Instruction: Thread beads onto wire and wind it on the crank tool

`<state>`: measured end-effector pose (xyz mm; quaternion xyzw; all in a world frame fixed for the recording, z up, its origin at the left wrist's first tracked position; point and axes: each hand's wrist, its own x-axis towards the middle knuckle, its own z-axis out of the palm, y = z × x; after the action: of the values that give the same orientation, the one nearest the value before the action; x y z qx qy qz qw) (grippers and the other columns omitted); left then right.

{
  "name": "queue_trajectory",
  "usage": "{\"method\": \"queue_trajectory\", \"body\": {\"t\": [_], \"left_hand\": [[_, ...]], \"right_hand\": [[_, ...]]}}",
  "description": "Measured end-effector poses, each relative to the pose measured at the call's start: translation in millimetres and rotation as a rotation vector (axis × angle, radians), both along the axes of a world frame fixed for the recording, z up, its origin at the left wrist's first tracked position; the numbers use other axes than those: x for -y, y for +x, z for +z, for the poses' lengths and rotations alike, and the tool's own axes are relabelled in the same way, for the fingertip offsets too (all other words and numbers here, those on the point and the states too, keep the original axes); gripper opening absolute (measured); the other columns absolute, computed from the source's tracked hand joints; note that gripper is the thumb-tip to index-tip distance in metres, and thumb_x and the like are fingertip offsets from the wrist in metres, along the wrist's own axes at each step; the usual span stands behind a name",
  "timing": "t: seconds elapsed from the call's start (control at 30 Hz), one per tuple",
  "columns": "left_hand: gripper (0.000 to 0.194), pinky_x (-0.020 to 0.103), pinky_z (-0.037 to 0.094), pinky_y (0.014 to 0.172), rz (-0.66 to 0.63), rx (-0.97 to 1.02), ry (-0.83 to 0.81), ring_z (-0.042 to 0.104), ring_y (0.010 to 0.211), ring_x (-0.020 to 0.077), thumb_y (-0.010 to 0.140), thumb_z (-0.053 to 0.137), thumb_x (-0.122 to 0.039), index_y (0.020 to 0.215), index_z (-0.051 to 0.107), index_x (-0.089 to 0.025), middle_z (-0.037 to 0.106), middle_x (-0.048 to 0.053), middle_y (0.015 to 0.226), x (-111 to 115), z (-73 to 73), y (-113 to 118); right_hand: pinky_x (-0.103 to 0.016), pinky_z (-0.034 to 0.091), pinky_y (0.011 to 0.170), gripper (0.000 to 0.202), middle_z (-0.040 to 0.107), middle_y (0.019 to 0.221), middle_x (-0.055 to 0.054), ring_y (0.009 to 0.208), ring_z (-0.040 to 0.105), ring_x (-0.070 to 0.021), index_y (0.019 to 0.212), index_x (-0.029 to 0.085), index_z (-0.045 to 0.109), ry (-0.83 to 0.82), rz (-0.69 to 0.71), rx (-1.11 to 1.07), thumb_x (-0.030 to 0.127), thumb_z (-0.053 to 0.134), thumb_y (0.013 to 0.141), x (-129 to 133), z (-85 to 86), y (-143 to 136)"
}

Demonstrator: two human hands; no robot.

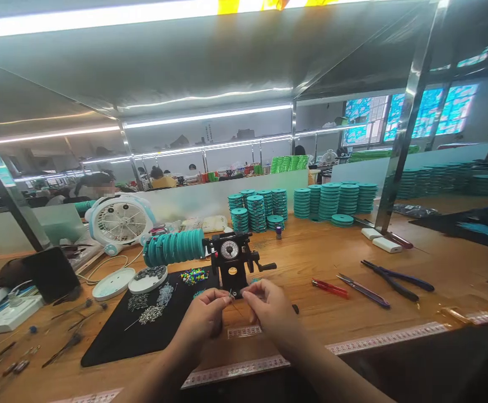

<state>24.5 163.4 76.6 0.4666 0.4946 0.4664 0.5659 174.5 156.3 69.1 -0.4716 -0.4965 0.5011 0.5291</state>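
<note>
Low over the desk, my left hand (207, 307) has its thumb and index finger pinched on a tiny thin piece, like a bit of wire or line, too small to name. Close by on its right, my right hand (271, 308) is also closed, fingertips pressed together; what they hold is hidden. Just beyond both hands stands a black hand-cranked winding machine (232, 263) with a round dial and a row of teal spools (177, 247) on its left. Small metal parts (150, 314) and coloured beads (194, 276) lie in piles on a black mat (116, 342).
To the right lie a red-handled tool (330, 287), a slim cutter (365, 292) and dark pliers (395, 279). Stacked teal spools (329, 201) line the back. On the left are a fan (121, 219), a round dish of grey pieces (148, 280) and a power strip (11, 314).
</note>
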Motion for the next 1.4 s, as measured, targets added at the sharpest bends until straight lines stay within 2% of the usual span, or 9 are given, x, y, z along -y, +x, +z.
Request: {"method": "queue_trajectory", "body": {"t": [0.07, 0.2, 0.3, 0.5, 0.57, 0.67, 0.8, 1.07, 1.4], "left_hand": [[0.026, 0.020, 0.010, 0.039, -0.037, 0.008, -0.013, 0.017, 0.034, 0.0036, 0.061, 0.070, -0.037, 0.071, 0.057, -0.017, 0.031, -0.012, 0.039, 0.0, -3.3, 0.7], [0.030, 0.020, 0.010, 0.039, -0.072, 0.028, -0.027, 0.019, 0.034, 0.0032, 0.061, 0.072, -0.040, 0.072, 0.055, -0.017, 0.035, -0.011, 0.039, -0.6, -6.5, -0.2], [0.033, 0.021, 0.008, 0.038, -0.097, 0.041, -0.045, 0.015, 0.033, 0.0032, 0.058, 0.072, -0.043, 0.070, 0.054, -0.018, 0.029, -0.013, 0.035, -4.5, -7.1, -2.3], [0.033, 0.022, 0.007, 0.037, -0.169, 0.049, -0.097, 0.013, 0.032, 0.0035, 0.056, 0.071, -0.043, 0.064, 0.048, -0.021, 0.025, -0.014, 0.032, -10.0, -6.5, -5.7], [0.032, 0.022, 0.007, 0.037, -0.193, 0.028, -0.107, 0.013, 0.032, 0.0034, 0.056, 0.070, -0.041, 0.064, 0.048, -0.021, 0.026, -0.014, 0.032, -10.3, -6.5, -6.2], [0.033, 0.022, 0.007, 0.036, -0.202, -0.034, -0.112, 0.014, 0.030, 0.0037, 0.054, 0.069, -0.044, 0.063, 0.047, -0.021, 0.026, -0.014, 0.030, -11.0, -6.8, -6.2], [0.030, 0.021, 0.010, 0.037, -0.174, -0.163, -0.064, 0.018, 0.031, 0.0042, 0.060, 0.067, -0.044, 0.066, 0.049, -0.020, 0.028, -0.014, 0.033, -10.3, -5.1, -5.5], [0.017, 0.022, 0.026, 0.044, -0.191, -0.425, 0.196, 0.040, 0.042, 0.0087, 0.072, 0.059, -0.031, 0.062, 0.053, -0.018, 0.048, -0.006, 0.047, -0.2, 0.9, -5.0], [0.018, 0.022, 0.027, 0.044, -0.217, -0.445, 0.225, 0.033, 0.041, 0.0091, 0.074, 0.056, -0.035, 0.066, 0.051, -0.019, 0.040, -0.009, 0.044, -4.4, -2.4, -5.2]], "right_hand": [[-0.020, 0.027, 0.032, 0.026, 0.057, 0.059, 0.001, 0.041, 0.051, -0.0119, 0.078, 0.018, 0.049, -0.142, 0.098, -0.136, 0.042, 0.060, 0.075, -1.9, -11.5, -8.5], [-0.019, 0.026, 0.028, 0.042, 0.050, 0.047, 0.006, 0.033, 0.039, -0.0073, 0.073, 0.017, 0.052, -0.159, 0.157, -0.236, 0.056, 0.064, 0.064, -10.2, -22.0, -20.0], [-0.017, 0.019, 0.030, 0.048, 0.033, 0.038, 0.013, 0.032, 0.022, -0.0029, 0.070, 0.015, 0.055, -0.142, 0.147, -0.303, 0.058, 0.072, 0.055, -13.6, -21.9, -19.9], [-0.020, 0.004, 0.034, 0.052, 0.027, 0.037, 0.014, 0.035, 0.011, -0.0024, 0.077, 0.013, 0.061, -0.200, 0.196, -0.370, 0.055, 0.075, 0.050, -11.8, -15.0, -15.0], [-0.021, 0.006, 0.036, 0.050, 0.028, 0.037, 0.013, 0.035, 0.013, -0.0029, 0.077, 0.012, 0.064, -0.202, 0.194, -0.354, 0.052, 0.076, 0.050, -11.8, -15.5, -15.1], [-0.022, 0.020, 0.039, 0.043, 0.045, 0.044, 0.006, 0.039, 0.029, -0.0052, 0.072, 0.012, 0.067, -0.156, 0.154, -0.311, 0.048, 0.076, 0.050, -13.7, -19.4, -15.8], [-0.025, 0.038, 0.061, 0.031, 0.062, 0.062, -0.002, 0.061, 0.052, -0.0129, 0.065, 0.014, 0.066, -0.065, 0.146, -0.218, 0.041, 0.075, 0.054, -17.8, -22.1, -12.8], [-0.027, 0.031, 0.056, 0.018, 0.051, 0.055, 0.002, 0.056, 0.043, -0.0133, 0.060, 0.014, 0.059, -0.010, 0.145, 0.027, 0.032, 0.063, 0.063, -20.6, -16.9, -5.7], [-0.027, 0.032, 0.056, 0.020, 0.050, 0.057, 0.001, 0.058, 0.044, -0.0146, 0.061, 0.016, 0.056, 0.041, 0.134, 0.100, 0.035, 0.056, 0.065, -17.9, -20.3, -9.2]]}}
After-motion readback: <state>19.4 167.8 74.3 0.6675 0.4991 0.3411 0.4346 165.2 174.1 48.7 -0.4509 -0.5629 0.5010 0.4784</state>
